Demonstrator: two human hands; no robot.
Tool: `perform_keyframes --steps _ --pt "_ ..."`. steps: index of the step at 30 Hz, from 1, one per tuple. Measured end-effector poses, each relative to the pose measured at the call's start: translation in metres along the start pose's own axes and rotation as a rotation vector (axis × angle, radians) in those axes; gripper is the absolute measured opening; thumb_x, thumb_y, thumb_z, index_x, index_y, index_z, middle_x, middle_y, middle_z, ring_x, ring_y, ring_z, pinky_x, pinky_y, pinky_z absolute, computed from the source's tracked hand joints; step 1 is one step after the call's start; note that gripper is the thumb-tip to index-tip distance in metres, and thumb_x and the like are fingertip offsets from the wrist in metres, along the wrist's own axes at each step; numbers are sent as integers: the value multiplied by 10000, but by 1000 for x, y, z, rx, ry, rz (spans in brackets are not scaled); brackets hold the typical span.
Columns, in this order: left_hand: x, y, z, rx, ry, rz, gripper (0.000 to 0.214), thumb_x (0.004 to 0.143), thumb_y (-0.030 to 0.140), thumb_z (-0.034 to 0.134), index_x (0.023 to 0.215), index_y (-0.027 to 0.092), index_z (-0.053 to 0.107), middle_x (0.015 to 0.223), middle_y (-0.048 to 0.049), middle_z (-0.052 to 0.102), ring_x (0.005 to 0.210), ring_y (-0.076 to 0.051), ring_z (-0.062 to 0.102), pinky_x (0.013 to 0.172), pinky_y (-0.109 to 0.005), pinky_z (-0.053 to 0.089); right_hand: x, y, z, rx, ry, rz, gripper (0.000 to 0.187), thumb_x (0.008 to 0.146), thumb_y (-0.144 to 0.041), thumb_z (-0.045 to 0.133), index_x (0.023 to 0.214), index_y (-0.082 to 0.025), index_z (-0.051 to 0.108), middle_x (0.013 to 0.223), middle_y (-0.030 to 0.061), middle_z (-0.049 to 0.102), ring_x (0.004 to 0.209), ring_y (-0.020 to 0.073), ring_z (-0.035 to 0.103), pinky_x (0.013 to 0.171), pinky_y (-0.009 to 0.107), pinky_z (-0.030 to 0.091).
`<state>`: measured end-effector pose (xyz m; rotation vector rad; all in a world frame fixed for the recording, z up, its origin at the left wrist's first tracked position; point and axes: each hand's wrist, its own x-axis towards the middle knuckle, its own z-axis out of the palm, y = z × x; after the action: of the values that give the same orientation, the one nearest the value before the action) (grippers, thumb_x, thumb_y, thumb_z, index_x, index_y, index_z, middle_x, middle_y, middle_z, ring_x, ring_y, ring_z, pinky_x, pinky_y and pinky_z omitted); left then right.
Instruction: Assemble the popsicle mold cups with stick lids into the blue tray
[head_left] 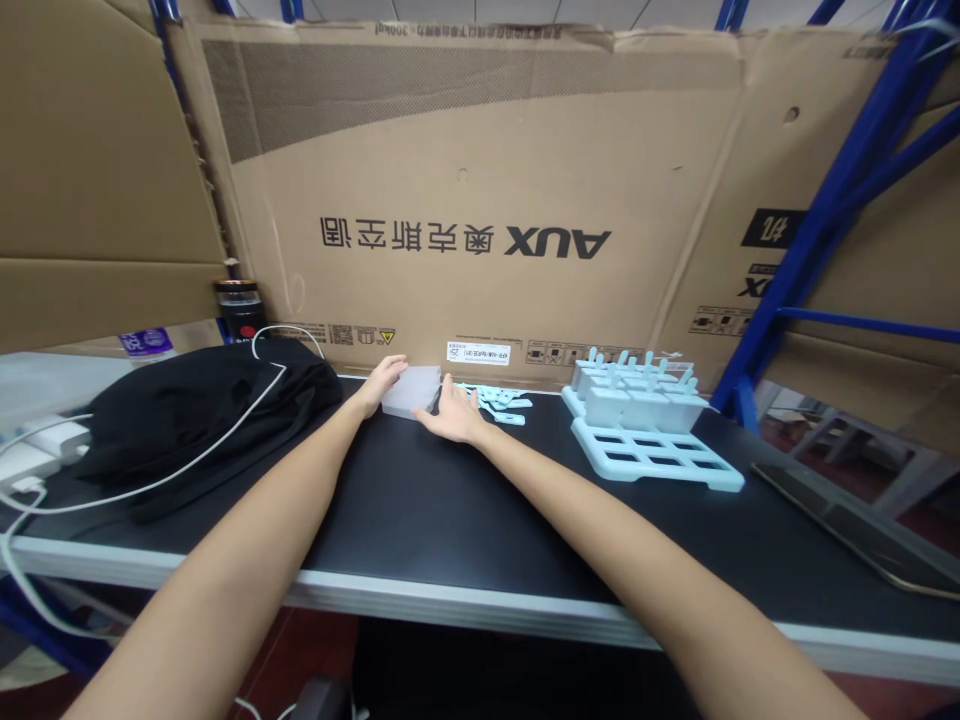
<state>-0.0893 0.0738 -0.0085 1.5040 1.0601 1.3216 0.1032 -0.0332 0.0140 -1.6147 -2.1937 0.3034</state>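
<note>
A small group of frosted, see-through ice pop moulds point(410, 393) stands near the back of the black tabletop, between my two hands. My left hand point(383, 384) grips the moulds from the left side, its fingers reaching over the far edge. On the right side, my right hand point(458, 410) presses against them, thumb at the near lower edge and fingers raised behind. Just beyond my right hand lie several loose light blue ice pop sticks point(506, 404), partly hidden by it.
To the right, a light blue ice pop rack point(656, 468) carries several moulds with sticks point(637, 395). A dark flat phone-like slab point(855, 525) lies at the right edge. Black cloth point(202, 415) and a white cable point(202, 460) occupy the left. Cardboard point(465, 150) walls the back.
</note>
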Motion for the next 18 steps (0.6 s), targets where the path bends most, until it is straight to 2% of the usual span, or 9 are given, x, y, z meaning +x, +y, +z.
perform_keyframes --steps 3,9,14,18 --pt "1 -1 0 -11 -30 1 544 724 534 686 1193 267 621 1308 -65 601 1217 -253 537 1006 -382 409 5 2 0 -33 -64 -3 1093 804 -753 416 1531 7 119 1596 264 142 1481 378 112 1155 608 -57" --pt "-7 7 3 68 -33 49 509 746 518 660 1178 249 664 1347 -68 599 1279 -284 501 1048 -413 385 10 3 1 -75 -133 -18 1004 777 -823 389 1444 -73 359 1543 242 319 1467 388 170 1158 607 -67" --pt "-6 6 3 43 -50 94 495 719 515 692 1114 218 718 1346 -87 614 1302 -293 496 1095 -423 353 11 1 0 -93 -138 -15 979 774 -804 418 1437 -86 365 1529 240 347 1470 384 173 1164 597 -67" --pt "-2 2 0 38 -71 77 482 709 525 710 1070 208 745 1344 -101 618 1326 -305 482 1118 -429 326 11 -1 0 -83 -126 -23 988 753 -819 439 1419 -91 389 1507 247 379 1458 401 199 1152 626 -70"
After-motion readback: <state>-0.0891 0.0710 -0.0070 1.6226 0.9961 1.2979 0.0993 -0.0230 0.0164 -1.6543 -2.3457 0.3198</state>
